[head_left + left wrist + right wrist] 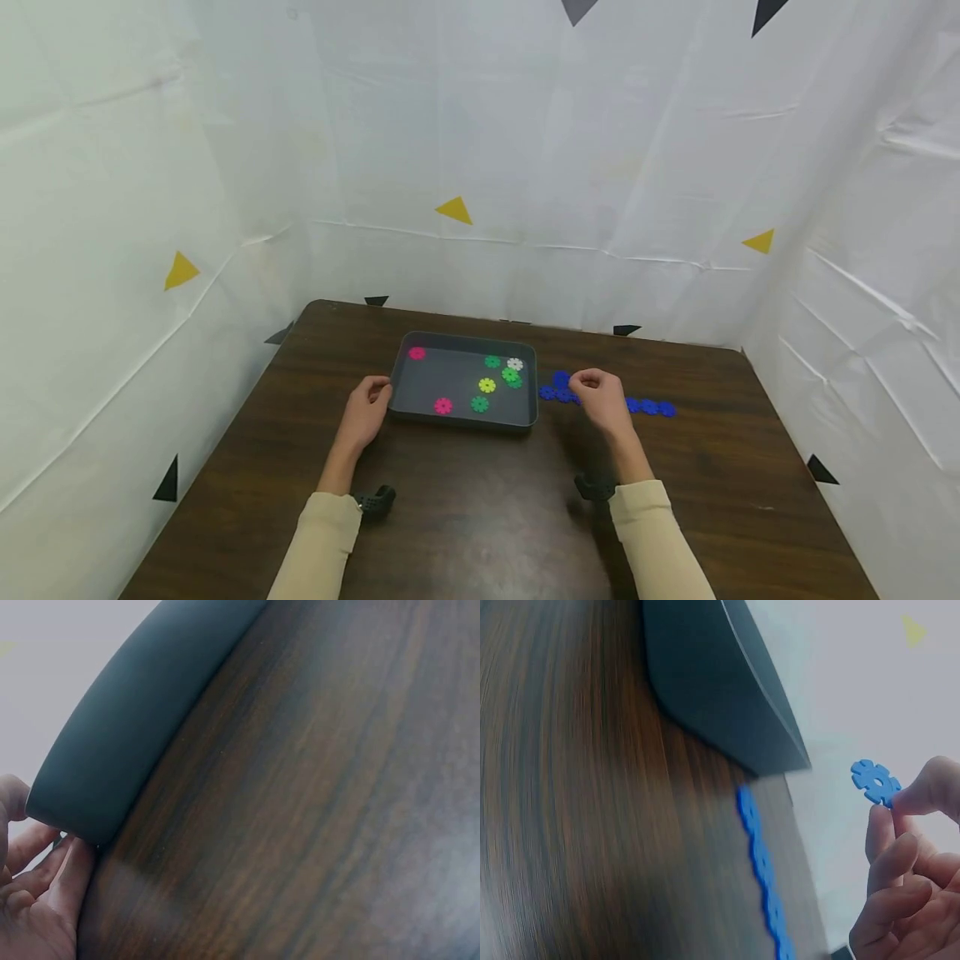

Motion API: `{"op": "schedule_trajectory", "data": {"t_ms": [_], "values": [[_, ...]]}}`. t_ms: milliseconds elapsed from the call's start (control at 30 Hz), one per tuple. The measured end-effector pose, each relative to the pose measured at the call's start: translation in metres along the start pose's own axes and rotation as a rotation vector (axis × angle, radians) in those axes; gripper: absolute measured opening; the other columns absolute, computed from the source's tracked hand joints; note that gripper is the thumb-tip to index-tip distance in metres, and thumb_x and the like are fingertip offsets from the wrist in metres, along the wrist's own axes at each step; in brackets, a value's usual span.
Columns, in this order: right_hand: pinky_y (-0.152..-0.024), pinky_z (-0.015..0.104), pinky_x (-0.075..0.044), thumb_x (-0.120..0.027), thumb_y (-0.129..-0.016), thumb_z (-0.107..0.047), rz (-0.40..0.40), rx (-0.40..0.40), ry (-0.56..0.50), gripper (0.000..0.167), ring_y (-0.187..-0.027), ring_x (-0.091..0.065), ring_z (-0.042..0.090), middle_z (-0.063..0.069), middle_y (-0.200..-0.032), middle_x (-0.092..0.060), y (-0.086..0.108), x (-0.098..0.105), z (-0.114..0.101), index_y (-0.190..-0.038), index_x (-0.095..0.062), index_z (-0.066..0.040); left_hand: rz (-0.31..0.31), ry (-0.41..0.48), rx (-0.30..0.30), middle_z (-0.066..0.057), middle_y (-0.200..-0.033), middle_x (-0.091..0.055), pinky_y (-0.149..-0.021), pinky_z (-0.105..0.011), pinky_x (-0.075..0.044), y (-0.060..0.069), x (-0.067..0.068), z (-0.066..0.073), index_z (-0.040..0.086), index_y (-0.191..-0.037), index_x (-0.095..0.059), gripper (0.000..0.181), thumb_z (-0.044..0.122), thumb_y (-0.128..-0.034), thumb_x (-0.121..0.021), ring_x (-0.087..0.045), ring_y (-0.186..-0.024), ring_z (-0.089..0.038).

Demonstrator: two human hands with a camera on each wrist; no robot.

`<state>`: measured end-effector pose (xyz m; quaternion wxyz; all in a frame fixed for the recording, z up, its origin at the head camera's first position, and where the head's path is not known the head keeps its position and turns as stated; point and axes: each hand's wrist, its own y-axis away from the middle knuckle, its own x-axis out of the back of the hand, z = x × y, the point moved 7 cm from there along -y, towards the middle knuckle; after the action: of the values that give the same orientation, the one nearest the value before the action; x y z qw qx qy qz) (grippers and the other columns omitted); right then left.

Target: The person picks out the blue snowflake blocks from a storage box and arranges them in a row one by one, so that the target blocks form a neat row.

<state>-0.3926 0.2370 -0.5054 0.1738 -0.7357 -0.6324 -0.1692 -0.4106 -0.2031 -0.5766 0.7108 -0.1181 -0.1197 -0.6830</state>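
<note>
A dark grey tray [450,375] lies on the table. My left hand [367,408] holds its left side near the front corner; in the left wrist view the thumb is at the rim and the fingers [71,877] are against the wall. Raised right of the tray, my right hand [602,396] pinches a blue notched disc [874,781] between thumb and fingertips. Below it a row of linked-looking blue discs [763,870] runs along the table, partly hidden by the hand in the head view; its right end [666,409] shows beyond.
Inside the tray are pink discs [443,406], several green discs [480,404], a yellow disc [487,385] and a white disc [514,364]. The brown wooden table [480,500] is bordered by white sheeting [525,167] with yellow and dark triangles.
</note>
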Motion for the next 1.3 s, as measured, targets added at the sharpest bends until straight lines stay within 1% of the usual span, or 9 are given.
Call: {"op": "schedule_trajectory", "data": {"t_ms": [267,400,533,700,800,867,1000,1133,1300], "values": [[-0.082,0.030,-0.049,-0.063,-0.106,-0.023,0.042,-0.090,0.031,0.031,-0.099,-0.060,0.023,0.021,-0.120,-0.073,0.006,0.039,0.027,-0.123,-0.071,0.002,-0.012,-0.013,0.014,-0.023,-0.155,-0.055,-0.119,-0.062,-0.044,0.000,-0.001,-0.001,0.005,-0.150,-0.054,0.044,0.031,-0.1151,-0.051,-0.051,-0.146,-0.041],[-0.082,0.030,-0.048,-0.062,-0.107,-0.025,0.069,-0.125,0.048,0.034,-0.099,-0.059,0.021,0.021,-0.120,-0.072,0.008,0.058,0.040,-0.125,-0.071,0.003,-0.014,-0.020,0.013,-0.024,-0.155,-0.055,-0.119,-0.063,-0.043,-0.001,-0.001,-0.002,0.004,-0.150,-0.054,0.044,0.030,-0.1152,-0.050,-0.051,-0.147,-0.042],[-0.081,0.029,-0.049,-0.062,-0.108,-0.026,0.083,-0.143,0.073,0.037,-0.097,-0.059,0.020,0.020,-0.118,-0.073,0.011,0.076,0.052,-0.126,-0.071,0.005,-0.017,-0.025,0.013,-0.024,-0.156,-0.054,-0.119,-0.063,-0.043,-0.001,-0.001,-0.003,0.004,-0.150,-0.054,0.044,0.030,-0.1153,-0.050,-0.050,-0.147,-0.043],[-0.077,0.028,-0.050,-0.060,-0.109,-0.028,0.088,-0.166,0.077,0.042,-0.097,-0.061,0.024,0.023,-0.118,-0.072,0.015,0.096,0.065,-0.128,-0.070,0.008,-0.015,-0.015,0.008,-0.024,-0.157,-0.053,-0.120,-0.063,-0.042,-0.001,-0.001,-0.002,0.004,-0.150,-0.054,0.044,0.031,-0.1153,-0.050,-0.050,-0.148,-0.042],[-0.077,0.028,-0.050,-0.058,-0.109,-0.029,0.096,-0.185,0.087,0.043,-0.099,-0.062,0.027,0.024,-0.121,-0.071,0.018,0.107,0.072,-0.129,-0.070,0.008,-0.010,-0.013,0.007,-0.024,-0.157,-0.054,-0.121,-0.062,-0.042,-0.001,0.000,-0.001,0.004,-0.149,-0.055,0.044,0.031,-0.1151,-0.050,-0.050,-0.148,-0.041],[-0.077,0.028,-0.050,-0.058,-0.110,-0.030,0.108,-0.199,0.095,0.044,-0.099,-0.062,0.026,0.023,-0.123,-0.070,0.021,0.113,0.077,-0.129,-0.070,0.008,-0.010,-0.016,0.008,-0.024,-0.157,-0.054,-0.121,-0.062,-0.042,0.000,0.000,-0.001,0.004,-0.150,-0.055,0.044,0.031,-0.1150,-0.050,-0.050,-0.148,-0.041],[-0.078,0.029,-0.048,-0.057,-0.110,-0.029,0.148,-0.236,0.096,0.045,-0.094,-0.062,0.023,0.023,-0.124,-0.069,0.024,0.125,0.089,-0.129,-0.070,0.009,-0.012,-0.023,0.009,-0.024,-0.156,-0.054,-0.120,-0.062,-0.042,0.001,0.000,-0.002,0.003,-0.150,-0.054,0.044,0.028,-0.1147,-0.049,-0.050,-0.148,-0.042],[-0.080,0.032,-0.047,-0.057,-0.109,-0.031,0.190,-0.281,0.079,0.048,-0.087,-0.060,0.018,0.022,-0.120,-0.071,0.024,0.138,0.101,-0.130,-0.069,0.010,-0.009,-0.021,0.009,-0.024,-0.156,-0.054,-0.120,-0.062,-0.042,0.001,0.000,-0.003,0.003,-0.149,-0.054,0.043,0.029,-0.1145,-0.050,-0.050,-0.147,-0.042],[-0.076,0.032,-0.046,-0.057,-0.109,-0.035,0.249,-0.347,0.067,0.052,-0.080,-0.058,0.014,0.008,-0.100,-0.074,0.022,0.158,0.117,-0.128,-0.069,0.011,-0.010,-0.021,0.012,-0.023,-0.156,-0.054,-0.121,-0.062,-0.041,-0.002,0.000,-0.003,0.004,-0.149,-0.055,0.044,0.031,-0.1145,-0.050,-0.050,-0.148,-0.041]]}}
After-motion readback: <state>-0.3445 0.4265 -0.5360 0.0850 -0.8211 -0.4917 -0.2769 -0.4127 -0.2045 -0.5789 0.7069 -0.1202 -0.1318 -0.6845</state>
